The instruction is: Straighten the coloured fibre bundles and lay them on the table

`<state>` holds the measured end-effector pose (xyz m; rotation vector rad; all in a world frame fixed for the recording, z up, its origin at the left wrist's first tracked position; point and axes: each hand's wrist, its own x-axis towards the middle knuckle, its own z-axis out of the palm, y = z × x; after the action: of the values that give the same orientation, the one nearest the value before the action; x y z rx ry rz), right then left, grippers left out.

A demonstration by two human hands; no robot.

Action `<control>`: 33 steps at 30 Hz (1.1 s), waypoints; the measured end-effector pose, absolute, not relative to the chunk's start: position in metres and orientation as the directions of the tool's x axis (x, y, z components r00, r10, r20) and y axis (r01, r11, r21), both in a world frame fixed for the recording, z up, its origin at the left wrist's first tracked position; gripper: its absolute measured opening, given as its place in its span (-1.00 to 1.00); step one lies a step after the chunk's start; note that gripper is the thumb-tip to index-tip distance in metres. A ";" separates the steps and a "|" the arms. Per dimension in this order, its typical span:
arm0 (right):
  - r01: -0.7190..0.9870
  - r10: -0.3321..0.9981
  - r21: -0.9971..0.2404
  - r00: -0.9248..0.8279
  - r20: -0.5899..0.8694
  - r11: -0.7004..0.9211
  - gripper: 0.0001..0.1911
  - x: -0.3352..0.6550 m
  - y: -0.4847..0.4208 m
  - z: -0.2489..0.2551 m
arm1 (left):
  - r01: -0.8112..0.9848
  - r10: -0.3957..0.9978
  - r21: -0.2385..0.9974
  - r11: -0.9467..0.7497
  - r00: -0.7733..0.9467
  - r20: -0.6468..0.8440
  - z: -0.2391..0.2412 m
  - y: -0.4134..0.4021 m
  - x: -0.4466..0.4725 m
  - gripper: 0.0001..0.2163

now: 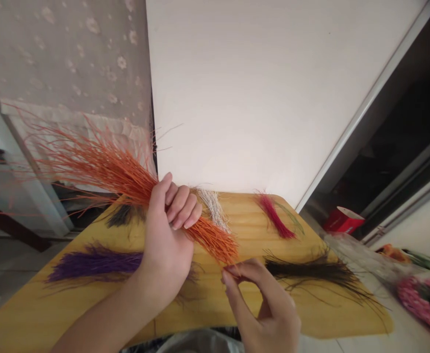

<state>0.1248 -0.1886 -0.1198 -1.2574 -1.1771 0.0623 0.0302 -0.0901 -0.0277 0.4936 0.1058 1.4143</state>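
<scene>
My left hand is wrapped round a thick bundle of thin orange strands, held slantwise above the table. Its loose ends fan out to the upper left, while the shorter, denser end points down to the right. There my right hand pinches with thumb and forefinger at the tip of the bundle, seemingly on one or a few orange strands. Below my left wrist lies a purple bundle, partly hidden by my arm. A black bundle rests to the right of my right hand.
On the wooden table also lie a white bundle, a crimson bundle and a dark grey bundle. A white panel stands behind. Right of the table are a red container and pink flower-like material.
</scene>
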 end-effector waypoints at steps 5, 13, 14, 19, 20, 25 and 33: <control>0.473 0.593 -0.768 0.492 0.637 0.432 -0.86 0.126 -0.182 -0.123 | -0.934 0.967 0.342 0.106 0.177 0.182 -0.031 -0.085 0.034 -0.59; 0.423 0.613 -0.742 0.420 0.669 0.519 -0.89 0.123 -0.182 -0.127 | -0.952 0.984 0.307 0.009 0.063 0.166 -0.027 -0.078 0.029 -0.60; 0.429 0.612 -0.739 0.417 0.672 0.519 -0.88 0.124 -0.182 -0.127 | -0.952 0.985 0.307 0.006 0.060 0.165 -0.027 -0.079 0.028 -0.60; 0.423 0.607 -0.735 0.415 0.677 0.530 -0.82 0.128 -0.181 -0.128 | -0.954 0.983 0.297 0.033 0.084 0.161 -0.026 -0.084 0.026 -0.60; 0.422 0.602 -0.730 0.414 0.683 0.538 -0.81 0.129 -0.180 -0.128 | -0.955 0.982 0.293 0.042 0.093 0.164 -0.027 -0.084 0.026 -0.61; 0.431 0.578 -0.697 0.390 0.717 0.573 -0.79 0.134 -0.178 -0.130 | -0.947 0.969 0.311 0.085 0.151 0.195 -0.028 -0.087 0.029 -0.62; 0.483 0.613 -0.740 0.426 0.665 0.467 -0.88 0.143 -0.179 -0.131 | -0.929 0.947 0.335 0.156 0.237 0.217 -0.033 -0.089 0.036 -0.61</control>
<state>0.1429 -0.1791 -0.1307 -1.1580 -1.2029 0.1094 0.0361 -0.0893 -0.0327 0.4414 0.0479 1.3440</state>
